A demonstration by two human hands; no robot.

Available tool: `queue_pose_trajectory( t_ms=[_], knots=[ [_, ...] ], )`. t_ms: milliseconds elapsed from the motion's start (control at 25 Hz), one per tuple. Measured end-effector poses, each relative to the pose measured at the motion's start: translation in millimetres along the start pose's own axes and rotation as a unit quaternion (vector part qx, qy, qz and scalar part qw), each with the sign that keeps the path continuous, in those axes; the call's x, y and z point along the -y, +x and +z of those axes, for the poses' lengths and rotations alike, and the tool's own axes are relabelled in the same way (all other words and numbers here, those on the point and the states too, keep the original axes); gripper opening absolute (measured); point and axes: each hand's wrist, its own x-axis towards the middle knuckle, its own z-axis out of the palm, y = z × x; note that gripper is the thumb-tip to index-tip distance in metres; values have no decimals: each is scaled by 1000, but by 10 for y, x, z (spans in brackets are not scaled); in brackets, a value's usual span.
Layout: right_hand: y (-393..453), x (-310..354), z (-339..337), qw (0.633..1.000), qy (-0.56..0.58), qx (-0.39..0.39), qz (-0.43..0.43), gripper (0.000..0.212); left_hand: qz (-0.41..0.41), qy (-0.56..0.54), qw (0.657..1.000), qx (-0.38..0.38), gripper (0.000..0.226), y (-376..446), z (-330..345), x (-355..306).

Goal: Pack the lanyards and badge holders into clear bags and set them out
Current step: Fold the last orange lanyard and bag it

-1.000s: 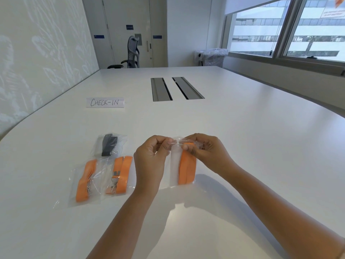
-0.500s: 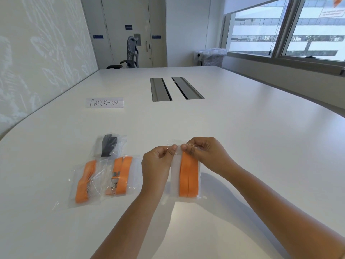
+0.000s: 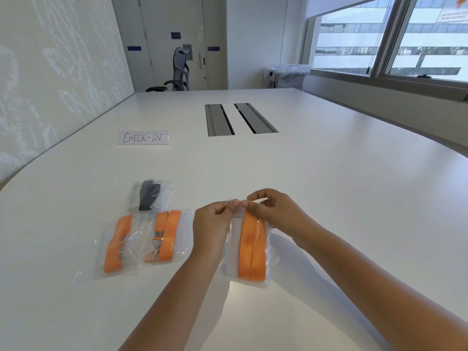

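Observation:
A clear bag with a folded orange lanyard (image 3: 252,249) lies on the white table (image 3: 329,198) in front of me. My left hand (image 3: 212,226) and my right hand (image 3: 271,211) both pinch its top edge, fingertips almost touching. To the left lie three packed clear bags: one with an orange lanyard (image 3: 116,243), one with an orange lanyard and metal clip (image 3: 164,236), and behind them one with a black lanyard (image 3: 149,195).
A paper sign reading CHECK-IN (image 3: 143,137) lies further back on the left. Two grey cable hatches (image 3: 238,119) sit in the table's middle. An office chair (image 3: 177,72) stands at the far end, a wall on the left, windows on the right.
The bag with the orange lanyard has come down from a raised tilt to lie lower on the table. Both hands kept pinching its top edge, fingertips drawing closer together.

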Motion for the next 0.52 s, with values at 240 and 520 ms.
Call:
queue_pose_trajectory(
  t_ms=[240, 520],
  knots=[
    [-11, 34, -48, 985, 50, 73, 151, 24, -12, -2, 1000, 25, 6, 9, 4, 33],
    [-25, 58, -93, 982, 76, 74, 155, 22, -52, -3, 998, 20, 19, -4, 21, -5]
  ],
)
